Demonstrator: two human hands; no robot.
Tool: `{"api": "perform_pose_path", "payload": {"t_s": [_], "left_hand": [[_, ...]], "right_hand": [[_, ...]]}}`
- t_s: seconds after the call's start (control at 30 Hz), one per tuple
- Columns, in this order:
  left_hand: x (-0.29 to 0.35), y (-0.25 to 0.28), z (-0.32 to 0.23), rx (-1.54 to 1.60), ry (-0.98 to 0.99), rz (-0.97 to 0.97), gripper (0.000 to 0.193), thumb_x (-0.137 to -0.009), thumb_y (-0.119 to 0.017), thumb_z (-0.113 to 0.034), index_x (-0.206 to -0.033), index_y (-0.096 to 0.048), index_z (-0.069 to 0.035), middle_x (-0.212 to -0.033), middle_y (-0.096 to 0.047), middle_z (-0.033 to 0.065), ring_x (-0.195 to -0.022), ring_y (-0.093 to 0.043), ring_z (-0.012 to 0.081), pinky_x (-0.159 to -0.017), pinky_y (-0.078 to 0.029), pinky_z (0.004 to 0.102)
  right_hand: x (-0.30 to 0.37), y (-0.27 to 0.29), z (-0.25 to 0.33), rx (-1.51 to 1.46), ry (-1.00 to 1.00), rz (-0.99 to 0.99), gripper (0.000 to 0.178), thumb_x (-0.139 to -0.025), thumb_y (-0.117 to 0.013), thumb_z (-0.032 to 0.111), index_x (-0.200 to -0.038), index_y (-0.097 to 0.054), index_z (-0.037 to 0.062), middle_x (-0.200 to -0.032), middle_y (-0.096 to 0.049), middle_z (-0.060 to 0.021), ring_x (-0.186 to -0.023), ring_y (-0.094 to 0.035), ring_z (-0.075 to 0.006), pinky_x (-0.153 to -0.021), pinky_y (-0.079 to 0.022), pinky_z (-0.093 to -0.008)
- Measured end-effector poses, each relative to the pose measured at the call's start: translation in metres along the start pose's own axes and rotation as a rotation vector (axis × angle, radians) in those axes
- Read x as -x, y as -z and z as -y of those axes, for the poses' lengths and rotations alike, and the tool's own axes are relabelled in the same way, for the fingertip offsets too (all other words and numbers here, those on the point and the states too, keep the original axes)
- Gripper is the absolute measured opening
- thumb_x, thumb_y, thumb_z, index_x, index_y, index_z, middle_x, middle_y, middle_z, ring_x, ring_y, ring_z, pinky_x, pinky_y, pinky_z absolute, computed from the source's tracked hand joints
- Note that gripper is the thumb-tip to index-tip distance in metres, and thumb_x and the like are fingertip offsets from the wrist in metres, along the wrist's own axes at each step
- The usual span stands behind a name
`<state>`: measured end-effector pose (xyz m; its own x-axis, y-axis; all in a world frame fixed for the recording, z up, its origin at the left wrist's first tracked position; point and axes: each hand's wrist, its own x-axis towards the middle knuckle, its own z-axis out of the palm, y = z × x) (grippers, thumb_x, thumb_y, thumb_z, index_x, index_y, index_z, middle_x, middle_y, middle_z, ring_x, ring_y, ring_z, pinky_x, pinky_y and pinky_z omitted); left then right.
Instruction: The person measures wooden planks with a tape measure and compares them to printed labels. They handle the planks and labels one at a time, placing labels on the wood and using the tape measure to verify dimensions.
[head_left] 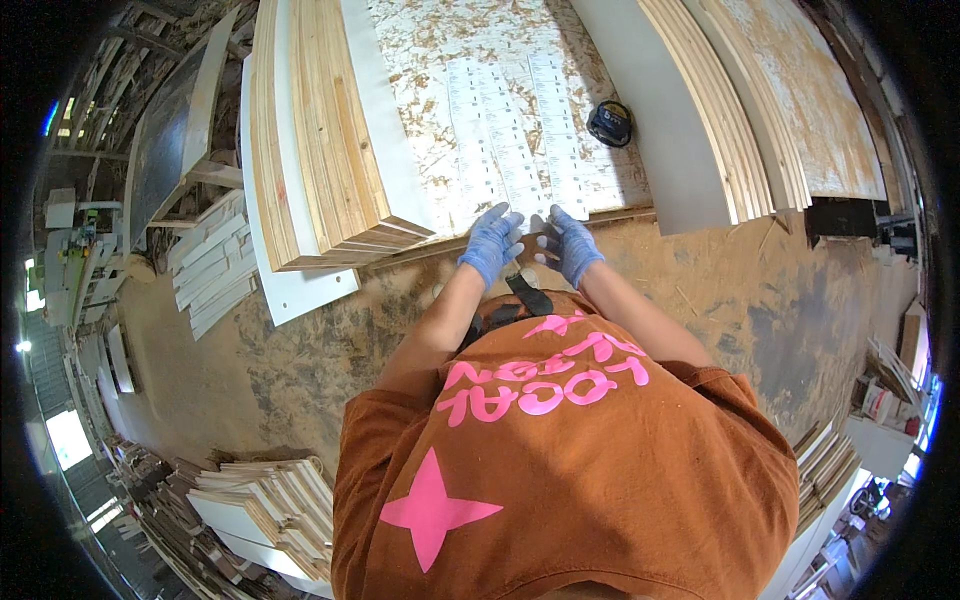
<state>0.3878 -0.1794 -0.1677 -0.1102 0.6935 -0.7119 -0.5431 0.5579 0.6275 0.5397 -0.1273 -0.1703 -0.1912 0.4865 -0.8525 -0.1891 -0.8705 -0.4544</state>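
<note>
My left hand (490,246), in a thin blue glove, is at the near edge of a worktable (425,115), fingers apart and partly stretched forward. Beside it, my right hand (570,247), gloved the same way, points its spread fingers inward and forward. Both are at the near ends of long white strips of printed labels (512,140), which lie on the stained, flaking tabletop. The fingertips are close to or touching the strips; a firm grip is not visible. A black tape measure (610,123) rests to the right of the strips.
A stack of wood-edged boards (335,140) stands left on the table. More white panels (690,110) stand on the right. White slats (215,255) and a white panel with holes (305,290) are lower left. Stacked boards (270,505) lie behind me on the dusty floor (290,365).
</note>
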Motion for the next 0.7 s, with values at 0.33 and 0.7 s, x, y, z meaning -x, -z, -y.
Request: {"api": "perform_pose_path", "payload": {"t_s": [0.33,0.7], "left_hand": [[0.001,0.014,0.024,0.021,0.023,-0.068,0.051,-0.087,-0.06,-0.025,-0.133,-0.042,-0.015,-0.125,-0.052,0.0052,-0.109,-0.051,0.0258,-0.084,-0.047,0.0402],[-0.006,0.02,0.032,0.312,0.037,0.118,0.056,-0.081,-0.067,-0.037,-0.127,-0.046,-0.012,-0.112,-0.057,0.0084,-0.099,-0.057,0.0224,-0.078,-0.051,0.0377]], "right_hand": [[0.005,-0.001,-0.022,-0.046,-0.181,-0.122,0.033,-0.085,-0.059,0.042,-0.106,-0.058,0.0162,-0.099,-0.055,-0.0041,-0.085,-0.051,-0.0198,-0.067,-0.047,-0.0433],[0.033,-0.02,-0.02,0.161,0.306,0.132,0.018,-0.084,-0.064,0.022,-0.093,-0.062,0.0072,-0.083,-0.063,-0.0041,-0.068,-0.058,-0.0168,-0.062,-0.047,-0.0283]]}}
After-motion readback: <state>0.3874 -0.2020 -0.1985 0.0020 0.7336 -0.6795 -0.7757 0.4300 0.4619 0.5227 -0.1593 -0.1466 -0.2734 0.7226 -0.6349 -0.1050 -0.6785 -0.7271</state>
